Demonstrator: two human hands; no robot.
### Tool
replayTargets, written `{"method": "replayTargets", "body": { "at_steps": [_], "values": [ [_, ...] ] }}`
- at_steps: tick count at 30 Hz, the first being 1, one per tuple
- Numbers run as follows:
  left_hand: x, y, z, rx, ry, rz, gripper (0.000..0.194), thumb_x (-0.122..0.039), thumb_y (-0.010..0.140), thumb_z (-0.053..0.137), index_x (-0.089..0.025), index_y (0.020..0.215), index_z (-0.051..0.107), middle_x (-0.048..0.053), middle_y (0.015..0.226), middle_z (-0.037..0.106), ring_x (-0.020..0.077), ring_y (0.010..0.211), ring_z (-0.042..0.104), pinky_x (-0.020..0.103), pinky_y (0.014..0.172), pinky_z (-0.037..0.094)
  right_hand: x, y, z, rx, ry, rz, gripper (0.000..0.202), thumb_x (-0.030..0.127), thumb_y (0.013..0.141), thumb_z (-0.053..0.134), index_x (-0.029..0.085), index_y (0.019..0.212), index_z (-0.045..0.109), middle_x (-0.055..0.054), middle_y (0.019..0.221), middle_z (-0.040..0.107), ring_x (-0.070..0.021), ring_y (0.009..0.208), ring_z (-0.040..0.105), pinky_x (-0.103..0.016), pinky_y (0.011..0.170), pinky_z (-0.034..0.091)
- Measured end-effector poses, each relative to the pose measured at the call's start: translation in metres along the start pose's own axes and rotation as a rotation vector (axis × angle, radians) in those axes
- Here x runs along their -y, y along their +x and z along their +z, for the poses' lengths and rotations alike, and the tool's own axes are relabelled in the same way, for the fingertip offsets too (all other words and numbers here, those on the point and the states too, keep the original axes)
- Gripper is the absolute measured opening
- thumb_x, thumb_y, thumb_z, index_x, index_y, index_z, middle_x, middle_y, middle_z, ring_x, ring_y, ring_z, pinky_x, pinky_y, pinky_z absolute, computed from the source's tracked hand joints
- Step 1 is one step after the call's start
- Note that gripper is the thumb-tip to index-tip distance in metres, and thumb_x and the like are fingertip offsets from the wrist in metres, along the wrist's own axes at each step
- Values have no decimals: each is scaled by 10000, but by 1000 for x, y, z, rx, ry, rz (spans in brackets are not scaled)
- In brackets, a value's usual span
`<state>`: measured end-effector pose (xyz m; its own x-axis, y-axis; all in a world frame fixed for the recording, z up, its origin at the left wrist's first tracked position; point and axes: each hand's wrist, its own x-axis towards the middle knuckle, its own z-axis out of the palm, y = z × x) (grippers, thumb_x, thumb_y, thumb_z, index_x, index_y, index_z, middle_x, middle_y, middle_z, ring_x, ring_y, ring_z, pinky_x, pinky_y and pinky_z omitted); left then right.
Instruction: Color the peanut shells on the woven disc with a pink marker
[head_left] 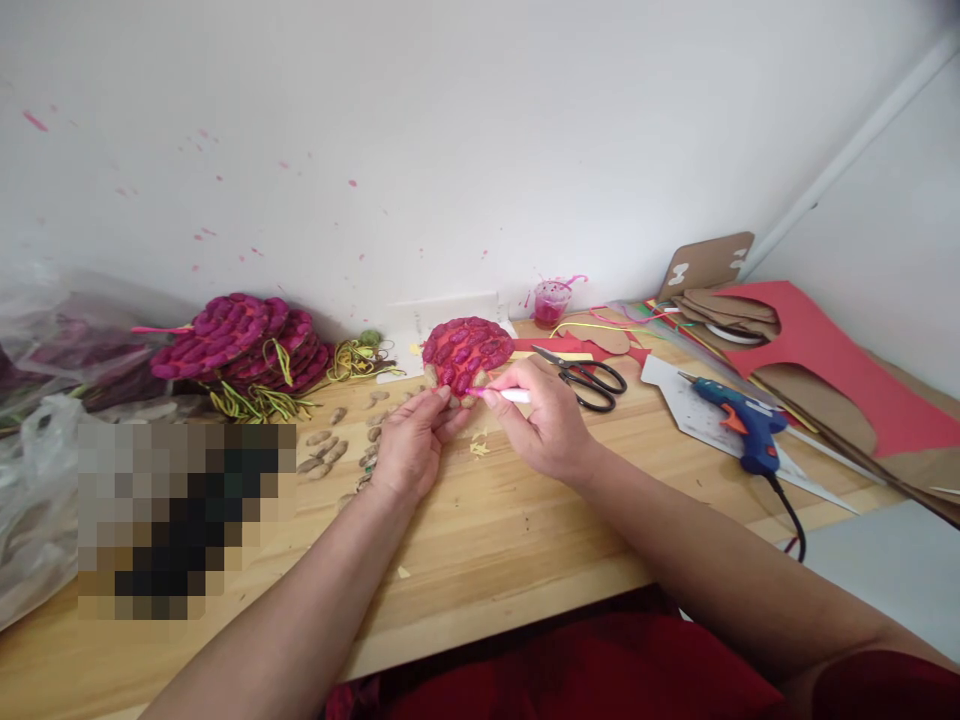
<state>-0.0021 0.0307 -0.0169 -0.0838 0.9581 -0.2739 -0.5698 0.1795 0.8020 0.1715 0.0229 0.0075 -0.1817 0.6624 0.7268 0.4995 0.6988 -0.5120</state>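
Observation:
Near the wall, a round craft piece (469, 345) is covered with peanuts, most of them coated magenta; a few at its near edge look tan. My left hand (411, 440) pinches its near edge. In my right hand (544, 420) is a white-handled brush (516, 396), held in closed fingers, its pink tip touching the peanuts by my left fingertips. Behind and to the right stands a clear cup of magenta liquid (552, 304). Loose uncoated peanuts (322, 454) lie left of my left hand.
Black scissors (592, 380) and a blue glue gun (739, 415) with a cord lie to the right, beside red sheets (832, 360) and cardboard. Stacked magenta pieces (240, 340) and plastic bags (45, 500) sit left. A blurred-out patch covers the left front.

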Motion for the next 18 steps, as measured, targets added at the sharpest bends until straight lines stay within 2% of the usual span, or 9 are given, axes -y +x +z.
{"method": "replayTargets", "body": {
  "at_steps": [8, 13, 18],
  "values": [
    [3, -1, 0, 28, 48, 36, 339, -294, 562, 986, -110, 738, 763, 57, 754, 765, 138, 686, 723, 234, 684, 623, -6, 5, -6, -37, 37, 80, 117, 259, 970, 645, 240, 870, 589, -15, 835, 716, -192, 800, 651, -345, 747, 486],
    [2, -2, 2, 7, 49, 30, 331, -287, 565, 981, -111, 738, 761, 65, 766, 774, 152, 705, 737, 250, 711, 627, -7, 5, -5, -62, 4, 31, 97, 258, 980, 635, 241, 891, 603, -25, 858, 731, -203, 830, 657, -357, 760, 499],
    [1, -3, 1, 25, 104, 48, 365, -335, 545, 994, -128, 713, 744, 35, 719, 740, 151, 686, 717, 255, 702, 617, -4, 4, -4, -21, 28, 7, 105, 257, 971, 633, 244, 877, 587, -20, 826, 712, -194, 785, 640, -357, 740, 495]
  ]
}}
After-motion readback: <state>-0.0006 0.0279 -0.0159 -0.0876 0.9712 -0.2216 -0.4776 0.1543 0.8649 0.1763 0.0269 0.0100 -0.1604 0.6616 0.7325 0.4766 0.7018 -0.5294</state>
